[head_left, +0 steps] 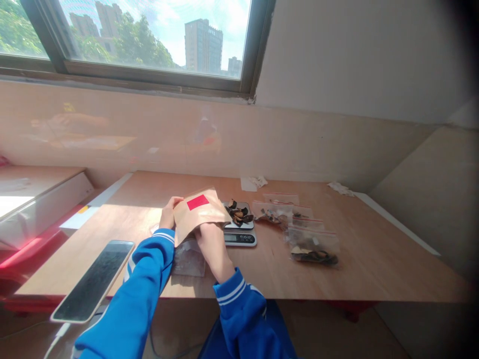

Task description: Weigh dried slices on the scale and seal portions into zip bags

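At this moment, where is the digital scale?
In the head view, the digital scale is on the table, just right of the paper bag, beneath dark pieces.

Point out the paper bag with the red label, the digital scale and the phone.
Paper bag (202, 215): head view, on its front face, just below the red label.
Digital scale (240, 239): head view, on its front panel with the display.
Phone (93, 282): head view, middle of its dark screen.

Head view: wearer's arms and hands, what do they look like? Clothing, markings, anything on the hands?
Left sleeve and right sleeve: long, bright blue, two thin white stripes ringing each cuff, more white striping further up the side. Left hand and right hand: ungloved, no markings seen. Fingers are mostly hidden, so rings can't be ruled out.
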